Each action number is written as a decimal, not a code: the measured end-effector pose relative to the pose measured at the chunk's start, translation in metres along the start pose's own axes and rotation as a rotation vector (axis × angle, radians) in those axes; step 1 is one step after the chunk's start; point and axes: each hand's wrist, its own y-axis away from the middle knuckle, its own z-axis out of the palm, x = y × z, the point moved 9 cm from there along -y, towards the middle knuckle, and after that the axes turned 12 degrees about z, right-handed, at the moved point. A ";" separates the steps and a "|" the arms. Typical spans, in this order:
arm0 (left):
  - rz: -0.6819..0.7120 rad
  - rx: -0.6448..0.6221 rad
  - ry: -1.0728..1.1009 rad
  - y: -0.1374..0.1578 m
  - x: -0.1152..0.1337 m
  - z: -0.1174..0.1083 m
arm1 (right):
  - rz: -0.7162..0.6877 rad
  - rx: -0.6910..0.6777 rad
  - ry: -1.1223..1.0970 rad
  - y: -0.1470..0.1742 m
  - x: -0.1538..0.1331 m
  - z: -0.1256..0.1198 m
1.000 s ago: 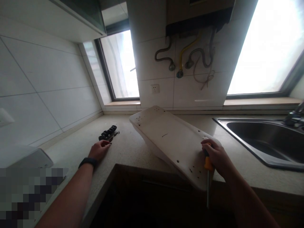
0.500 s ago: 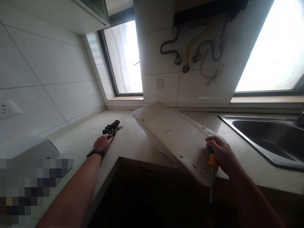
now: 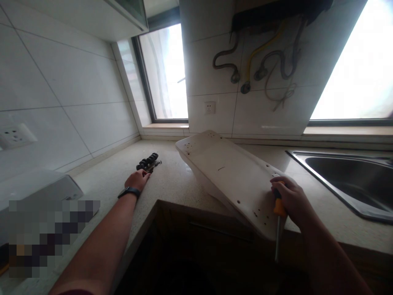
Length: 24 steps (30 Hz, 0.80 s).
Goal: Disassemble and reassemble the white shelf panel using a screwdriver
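Note:
My right hand (image 3: 290,196) is wrapped round a screwdriver (image 3: 280,207) with an orange and black handle, its shaft pointing down past the counter's front edge. That hand rests against the near right end of a white plastic bin-like box (image 3: 227,176), which lies with a flat panel facing up and small holes near the corners. On the left, my left hand (image 3: 137,180), with a dark watch on the wrist, has its fingers pinched together over small dark screws (image 3: 157,164). What they hold, if anything, is hidden. Just beyond them is a row of black castor-like wheels (image 3: 147,161).
A steel sink (image 3: 337,184) is set into the pale counter (image 3: 175,180) at right. Pipes (image 3: 225,59) hang on the tiled wall above a socket (image 3: 210,107). At the left edge lies a grey-white item (image 3: 69,186), partly blurred out. The counter's front edge drops into a dark space.
The whole view has shifted slightly, so things appear a little further right. Both hands stay in nearly the same places, the left over the screws and the right round the screwdriver.

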 end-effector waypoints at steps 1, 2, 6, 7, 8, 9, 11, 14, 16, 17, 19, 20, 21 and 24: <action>-0.006 0.002 0.000 0.001 0.000 -0.001 | 0.024 -0.010 -0.013 0.000 0.002 0.001; -0.012 0.006 0.000 0.001 0.001 -0.002 | 0.040 -0.017 -0.027 -0.001 0.003 0.001; -0.031 0.052 0.014 0.007 0.010 -0.012 | 0.058 -0.032 -0.065 0.000 0.003 0.003; -0.025 0.072 0.023 0.008 0.015 -0.015 | 0.062 -0.031 -0.065 0.001 0.003 0.003; -0.011 0.092 0.037 0.010 0.022 -0.018 | 0.066 -0.033 -0.064 0.001 0.002 0.004; 0.009 0.112 0.057 0.012 0.031 -0.021 | 0.070 -0.035 -0.063 0.002 0.002 0.004; 0.070 0.142 0.119 0.015 0.055 -0.026 | 0.070 -0.031 -0.055 0.003 0.001 0.003; 0.198 0.149 0.276 0.024 0.102 -0.026 | 0.049 -0.015 -0.031 0.004 -0.002 0.001; 0.278 0.142 0.413 0.033 0.137 -0.022 | 0.040 -0.008 -0.019 0.005 -0.003 0.001; 0.303 0.142 0.481 0.038 0.154 -0.019 | 0.039 -0.011 -0.024 0.006 -0.004 0.001; 0.314 0.140 0.638 0.048 0.185 -0.010 | 0.038 -0.021 -0.049 0.007 -0.005 0.001; 0.293 0.121 0.758 0.052 0.199 -0.003 | 0.034 -0.026 -0.065 0.008 -0.005 0.002; 0.244 0.079 0.945 0.056 0.212 0.007 | 0.030 -0.029 -0.076 0.009 -0.006 0.002; 0.154 -0.038 1.299 0.066 0.255 0.032 | 0.025 -0.030 -0.087 0.012 -0.008 0.002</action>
